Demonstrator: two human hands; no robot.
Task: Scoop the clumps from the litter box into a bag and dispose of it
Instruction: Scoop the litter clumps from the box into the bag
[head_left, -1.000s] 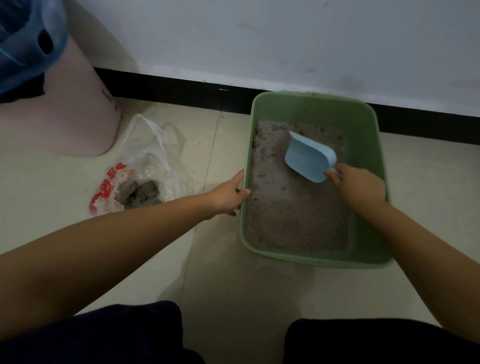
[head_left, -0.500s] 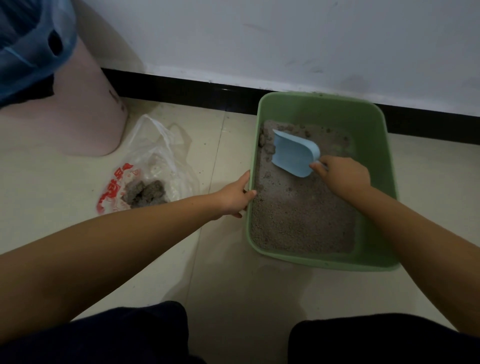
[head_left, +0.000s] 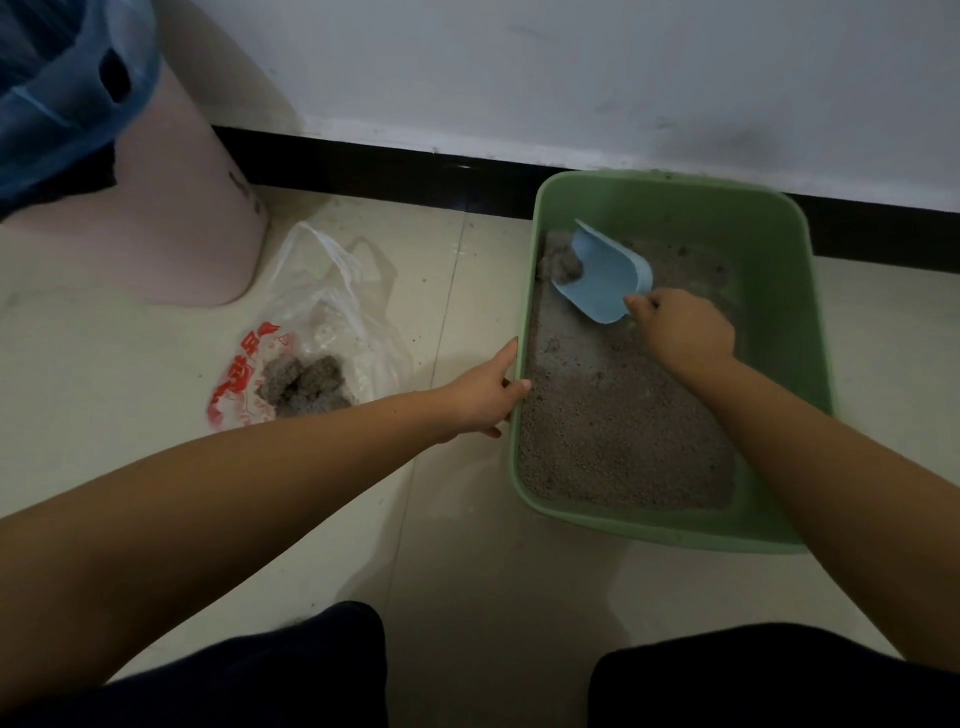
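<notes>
The scene was dim and flatly lit, colours muted. Soft shadows lay on the floor (head_left: 457, 571) near the litter box (head_left: 779, 249). Wide-angle bending curved the baseboard (head_left: 363, 161); fine detail was soft.

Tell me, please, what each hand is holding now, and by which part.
The right hand grips the blue scoop at its handle end. The left hand holds the green litter box by its left rim.

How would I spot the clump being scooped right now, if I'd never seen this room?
Find the green plastic litter box against the wall. In its far left corner, the right hand holds a light blue plastic scoop. The grey lump at the scoop's mouth is it: one solid mass, unlike the loose granules around it.
</notes>
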